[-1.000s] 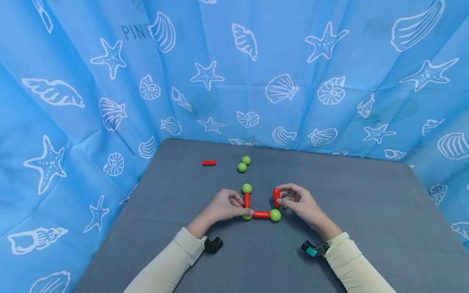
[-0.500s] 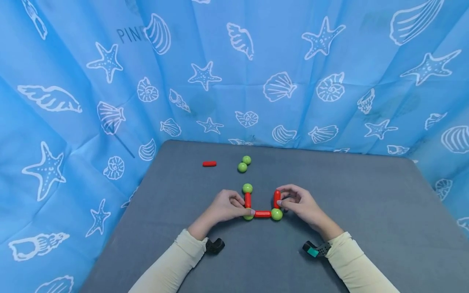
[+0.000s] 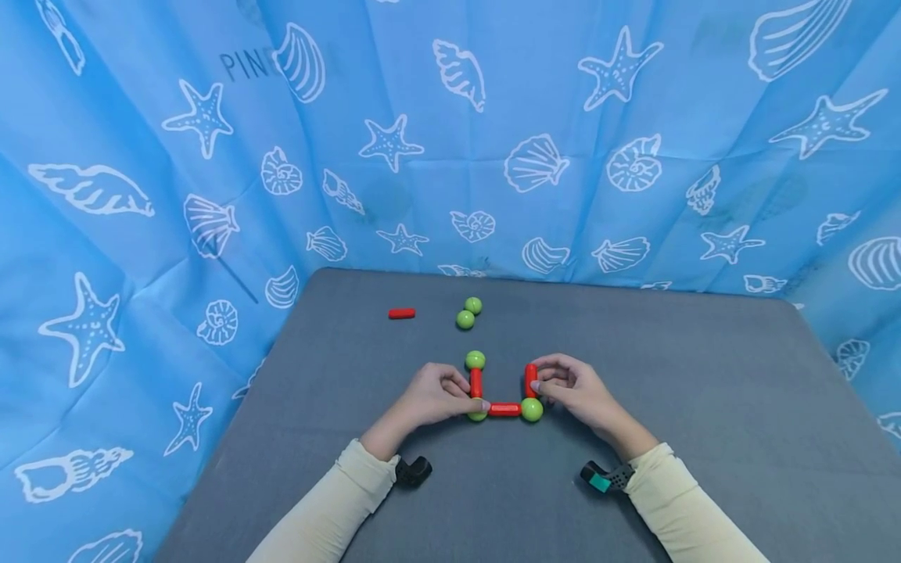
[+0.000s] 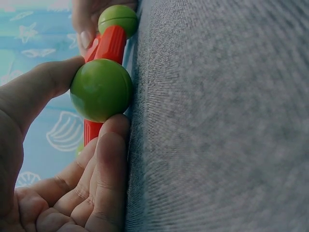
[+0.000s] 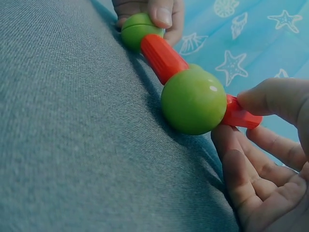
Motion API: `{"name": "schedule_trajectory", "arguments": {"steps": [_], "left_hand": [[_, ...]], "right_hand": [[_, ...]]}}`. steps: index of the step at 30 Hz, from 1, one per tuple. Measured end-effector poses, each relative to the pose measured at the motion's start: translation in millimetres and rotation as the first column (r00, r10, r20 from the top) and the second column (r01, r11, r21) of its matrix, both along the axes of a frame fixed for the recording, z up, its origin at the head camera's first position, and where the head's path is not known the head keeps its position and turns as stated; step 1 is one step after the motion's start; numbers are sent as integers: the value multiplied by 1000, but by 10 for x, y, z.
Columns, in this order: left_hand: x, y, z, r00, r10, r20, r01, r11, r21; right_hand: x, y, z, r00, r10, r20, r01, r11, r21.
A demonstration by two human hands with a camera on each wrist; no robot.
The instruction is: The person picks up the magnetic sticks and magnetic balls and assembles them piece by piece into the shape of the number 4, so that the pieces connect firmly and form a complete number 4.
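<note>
Green balls and red rods form a U shape on the table. My left hand [image 3: 438, 395] pinches the near-left green ball [image 4: 100, 91] between thumb and fingers. From that ball one red rod [image 3: 476, 381] runs away to a far green ball [image 3: 475, 360], and another red rod [image 3: 504, 410] runs right to the near-right green ball [image 3: 532, 410]. My right hand [image 3: 573, 389] pinches a third red rod [image 5: 240, 114] between thumb and fingers. This rod's near end touches the near-right ball; its far end has no ball on it.
Toward the back of the grey table [image 3: 669, 375] lie a loose red rod [image 3: 402, 313] and two green balls [image 3: 465, 319] close together. A blue curtain [image 3: 450, 156] with white shell prints hangs behind and at the sides.
The right hand's red rod has come from just beyond the near-right ball into contact with it. The left hand keeps its pinch on the near-left ball.
</note>
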State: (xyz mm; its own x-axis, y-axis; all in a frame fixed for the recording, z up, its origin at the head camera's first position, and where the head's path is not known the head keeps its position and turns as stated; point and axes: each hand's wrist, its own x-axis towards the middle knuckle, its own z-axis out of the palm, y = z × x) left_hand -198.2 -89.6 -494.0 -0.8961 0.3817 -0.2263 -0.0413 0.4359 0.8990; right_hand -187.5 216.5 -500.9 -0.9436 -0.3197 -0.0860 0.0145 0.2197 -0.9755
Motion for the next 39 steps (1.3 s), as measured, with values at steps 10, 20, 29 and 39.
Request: {"name": "schedule_trajectory", "arguments": {"steps": [10,20,29,39], "left_hand": [[5,13,1,1000,4,-3,-4,1000,-5],[39,20,8,1000,24,-18,-24,1000,3],[62,89,19,998,61,-36,-62,997,-55],[53,190,33,990,95,-100,-107,986,-128]], "right_hand": [[-8,-1,2,1000,-15,10,14,998,54],[-12,7,6,1000,0,14,0,999,38],[-2,13,19,1000,15,24,-15,1000,20],[-7,10,27,1000,16,25,-16,1000,16]]}}
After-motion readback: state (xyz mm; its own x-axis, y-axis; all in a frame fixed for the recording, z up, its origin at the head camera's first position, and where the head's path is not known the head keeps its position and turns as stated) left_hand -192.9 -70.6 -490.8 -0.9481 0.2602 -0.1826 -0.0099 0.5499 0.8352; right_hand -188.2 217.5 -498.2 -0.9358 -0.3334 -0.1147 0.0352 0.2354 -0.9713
